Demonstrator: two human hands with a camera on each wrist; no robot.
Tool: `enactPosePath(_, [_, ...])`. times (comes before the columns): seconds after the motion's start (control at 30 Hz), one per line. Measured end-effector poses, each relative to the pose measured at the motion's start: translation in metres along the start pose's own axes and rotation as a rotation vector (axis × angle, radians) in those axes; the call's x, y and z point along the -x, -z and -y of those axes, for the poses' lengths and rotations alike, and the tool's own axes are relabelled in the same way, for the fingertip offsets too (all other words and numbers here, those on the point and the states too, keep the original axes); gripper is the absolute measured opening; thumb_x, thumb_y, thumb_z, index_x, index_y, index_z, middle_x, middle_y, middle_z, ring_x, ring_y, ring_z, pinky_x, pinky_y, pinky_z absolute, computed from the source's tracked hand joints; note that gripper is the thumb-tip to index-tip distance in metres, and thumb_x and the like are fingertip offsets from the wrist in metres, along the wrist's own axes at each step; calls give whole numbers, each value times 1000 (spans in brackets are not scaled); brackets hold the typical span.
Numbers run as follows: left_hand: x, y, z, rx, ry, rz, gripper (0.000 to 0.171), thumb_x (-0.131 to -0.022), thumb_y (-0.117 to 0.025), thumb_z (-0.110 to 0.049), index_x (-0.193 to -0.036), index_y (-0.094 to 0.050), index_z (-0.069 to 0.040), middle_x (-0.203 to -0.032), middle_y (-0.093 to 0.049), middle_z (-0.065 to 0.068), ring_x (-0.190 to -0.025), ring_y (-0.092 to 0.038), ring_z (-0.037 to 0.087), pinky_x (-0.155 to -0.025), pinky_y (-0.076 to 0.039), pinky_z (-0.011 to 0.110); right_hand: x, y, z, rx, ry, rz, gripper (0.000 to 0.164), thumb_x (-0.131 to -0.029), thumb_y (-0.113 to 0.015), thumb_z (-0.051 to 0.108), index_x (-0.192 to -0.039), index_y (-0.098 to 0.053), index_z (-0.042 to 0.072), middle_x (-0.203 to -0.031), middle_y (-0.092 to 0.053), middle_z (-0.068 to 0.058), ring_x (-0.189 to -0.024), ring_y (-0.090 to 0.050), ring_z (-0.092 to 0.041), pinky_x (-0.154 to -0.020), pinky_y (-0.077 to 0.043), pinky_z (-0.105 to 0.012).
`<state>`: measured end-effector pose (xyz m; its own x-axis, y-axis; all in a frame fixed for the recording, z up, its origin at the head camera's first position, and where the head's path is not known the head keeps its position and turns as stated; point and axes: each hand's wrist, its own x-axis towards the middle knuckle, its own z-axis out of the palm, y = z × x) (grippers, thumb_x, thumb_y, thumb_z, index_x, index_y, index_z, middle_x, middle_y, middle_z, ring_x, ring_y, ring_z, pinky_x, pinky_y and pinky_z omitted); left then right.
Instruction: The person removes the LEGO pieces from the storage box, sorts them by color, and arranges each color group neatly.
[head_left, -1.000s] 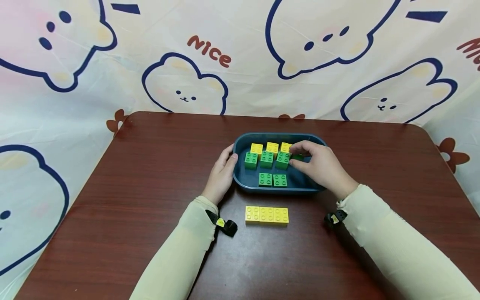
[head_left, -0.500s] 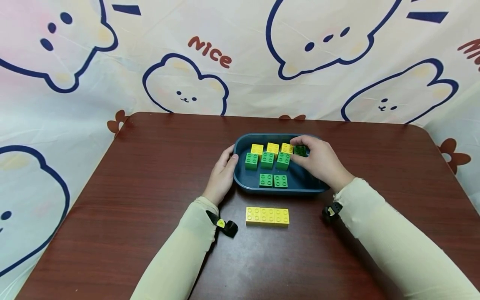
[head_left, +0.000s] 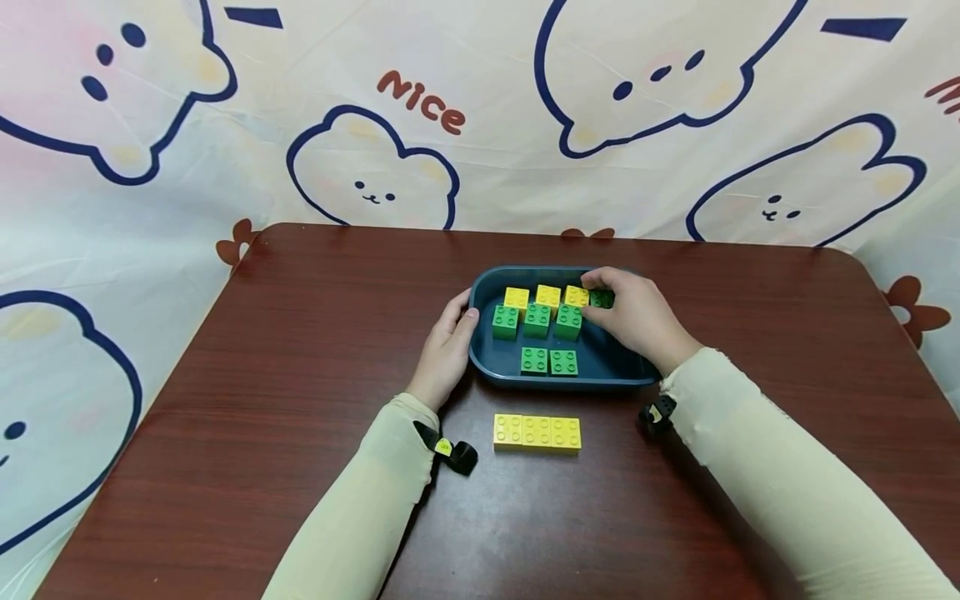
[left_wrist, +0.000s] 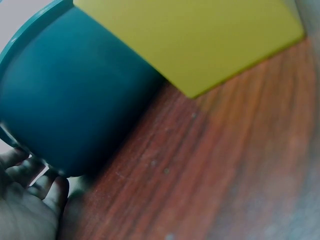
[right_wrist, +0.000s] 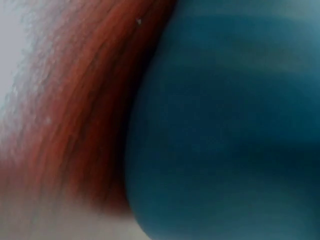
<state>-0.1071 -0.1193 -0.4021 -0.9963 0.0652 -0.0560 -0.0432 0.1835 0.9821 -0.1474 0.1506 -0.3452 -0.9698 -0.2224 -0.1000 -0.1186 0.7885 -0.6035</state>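
A dark blue tray (head_left: 487,367) stands on the table, its left end held by my left hand (head_left: 442,350), with thumb and fingers at the rim. That hand's fingers also show against the tray's outer wall in the left wrist view. My right hand (head_left: 637,321) reaches over the right end and pinches the rightmost yellow brick (head_left: 574,296) between thumb and index finger. Just right of it, a green brick (head_left: 602,298) shows in the gap of that hand. Two more yellow bricks (head_left: 516,297) stand in the back row, behind three green bricks (head_left: 537,321).
Two green bricks (head_left: 534,360) sit side by side near the tray's front wall. Three yellow bricks (head_left: 537,432) lie in a line on the brown table (head_left: 300,350) in front of the tray. A printed cloth (head_left: 510,150) hangs behind the table.
My right hand has moved slightly back from beside the right green brick to the rightmost yellow brick, uncovering the green brick next to it. The left hand has stayed at the tray.
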Motion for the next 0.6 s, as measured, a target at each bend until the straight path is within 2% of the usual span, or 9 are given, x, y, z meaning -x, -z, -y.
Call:
enactPosePath(0.23, [0, 0, -1, -4, -1, 1, 45, -108, -41, -39, -152, -42, -28, -153, -43, -10, -141, -36, 10, -117, -28, 46, -3, -4, -2, -25, -39, 24, 46, -97, -67, 17, -141, -55, 9, -142, -56, -13, -126, -51, -31, -105, -43, -52])
enactPosePath(0.6, [-1, -1, 1, -9, -7, -3, 45, -109, -41, -38, -152, -42, -26, -153, -43, -9, -141, -36, 11, -117, -29, 46, -6, -8, -4, -3, -58, 79, 49, -97, -67, 19, -144, -53, 11, -145, -53, -13, -127, -50, -32, -104, -43, -53])
